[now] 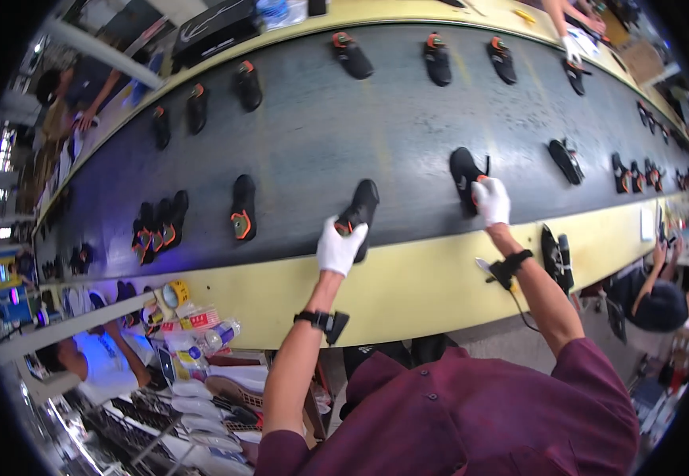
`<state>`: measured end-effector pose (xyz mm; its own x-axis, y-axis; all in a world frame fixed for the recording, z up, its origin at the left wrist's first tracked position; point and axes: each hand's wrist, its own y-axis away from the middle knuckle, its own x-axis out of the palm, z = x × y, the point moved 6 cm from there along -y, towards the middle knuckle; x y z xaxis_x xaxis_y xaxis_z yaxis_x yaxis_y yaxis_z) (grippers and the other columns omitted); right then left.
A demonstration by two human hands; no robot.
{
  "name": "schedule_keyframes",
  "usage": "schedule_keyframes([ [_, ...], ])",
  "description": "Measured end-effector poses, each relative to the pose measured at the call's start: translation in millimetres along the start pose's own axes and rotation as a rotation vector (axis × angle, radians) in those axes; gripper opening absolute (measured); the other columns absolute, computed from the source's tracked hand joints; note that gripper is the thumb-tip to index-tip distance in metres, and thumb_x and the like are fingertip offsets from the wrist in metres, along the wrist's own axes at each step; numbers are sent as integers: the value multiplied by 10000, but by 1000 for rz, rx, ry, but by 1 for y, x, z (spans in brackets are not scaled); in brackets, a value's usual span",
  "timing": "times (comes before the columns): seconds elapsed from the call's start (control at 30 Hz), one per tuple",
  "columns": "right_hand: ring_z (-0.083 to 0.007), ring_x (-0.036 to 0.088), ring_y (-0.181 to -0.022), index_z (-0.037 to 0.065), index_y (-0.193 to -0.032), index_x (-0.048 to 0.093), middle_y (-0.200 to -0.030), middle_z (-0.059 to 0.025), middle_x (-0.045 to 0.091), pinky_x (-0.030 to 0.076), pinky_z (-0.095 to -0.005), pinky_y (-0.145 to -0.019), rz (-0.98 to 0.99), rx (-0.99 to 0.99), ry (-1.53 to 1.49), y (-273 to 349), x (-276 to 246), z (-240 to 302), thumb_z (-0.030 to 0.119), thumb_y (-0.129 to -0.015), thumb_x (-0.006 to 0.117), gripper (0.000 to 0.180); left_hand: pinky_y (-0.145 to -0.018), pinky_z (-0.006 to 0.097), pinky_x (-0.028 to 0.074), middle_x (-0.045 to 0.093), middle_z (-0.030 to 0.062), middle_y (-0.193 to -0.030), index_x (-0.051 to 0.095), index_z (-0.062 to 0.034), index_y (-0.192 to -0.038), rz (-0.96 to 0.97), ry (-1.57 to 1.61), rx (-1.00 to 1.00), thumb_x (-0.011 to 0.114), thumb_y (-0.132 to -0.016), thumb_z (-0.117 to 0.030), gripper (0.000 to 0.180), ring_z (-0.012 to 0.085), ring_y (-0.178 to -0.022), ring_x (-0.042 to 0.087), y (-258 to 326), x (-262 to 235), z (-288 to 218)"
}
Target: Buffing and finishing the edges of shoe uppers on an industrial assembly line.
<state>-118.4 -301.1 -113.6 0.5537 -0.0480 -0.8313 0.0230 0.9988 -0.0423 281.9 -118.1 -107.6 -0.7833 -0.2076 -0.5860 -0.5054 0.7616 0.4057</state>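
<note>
The left hand (338, 244), in a white glove, is wrapped round the heel end of a dark first shoe (366, 198), leaving the toe free and pointing away from the body. Just across from it, the gloved right hand (492, 200) grasps a second shoe (463, 170) by its side near the orange-trimmed opening, likely because that edge is easiest to catch; how hard it squeezes, I can't tell from here. Both shoes are at the near side of the dark belt (321, 151), which probably spares the arms a long stretch.

Left of the left grip sits a lone shoe (243, 206), and beyond it a tight cluster of shoes (172, 218), bunched perhaps to save room. Right of the right grip, another shoe (566, 163) lies askew. Ahead of both hands, a far row (352, 57) is spaced out. Nearer than the grips runs the yellow ledge (408, 289).
</note>
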Motion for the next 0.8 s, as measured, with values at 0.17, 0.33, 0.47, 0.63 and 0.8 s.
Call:
schedule_keyframes([
  [0.17,-358,787,-958,-12,-1042,765,-992,-240,782,590,-446,-845,274,183,59,-28,35,-23,362,-777,862,468,-1116,488,498,644,261,-1443,553,-31,-1493,-151,-303,33,852,-859,-437,810,429,-1357,607,-73,-68,38],
  [0.33,-283,733,-853,-10,-1019,713,-917,-171,762,579,-411,-819,407,230,11,-32,57,-47,391,-779,876,495,-1174,517,444,595,260,-1491,537,14,-1476,-415,-351,391,840,-894,-245,705,446,-1388,559,-25,-58,1],
  [0.47,-234,732,-863,7,-1106,736,-974,-87,782,576,-374,-812,464,380,-522,0,56,-21,372,-833,863,473,-1195,495,431,592,282,-1484,528,38,-1476,-144,-136,426,800,-957,-215,638,428,-1403,559,48,3,3],
  [0.63,-302,722,-1050,16,-1276,672,-1112,-196,754,565,-419,-938,404,357,-546,121,33,3,374,-805,884,629,-1244,460,388,542,299,-1554,461,53,-1559,313,148,311,736,-1036,-308,692,423,-1469,513,121,116,-13],
  [0.8,-465,691,-1079,-55,-1291,632,-1135,-291,708,558,-511,-953,406,360,-72,231,-1,-5,347,-769,912,716,-1252,498,373,475,296,-1612,492,44,-1534,328,-188,478,739,-1011,-360,706,456,-1498,458,146,140,-10],
])
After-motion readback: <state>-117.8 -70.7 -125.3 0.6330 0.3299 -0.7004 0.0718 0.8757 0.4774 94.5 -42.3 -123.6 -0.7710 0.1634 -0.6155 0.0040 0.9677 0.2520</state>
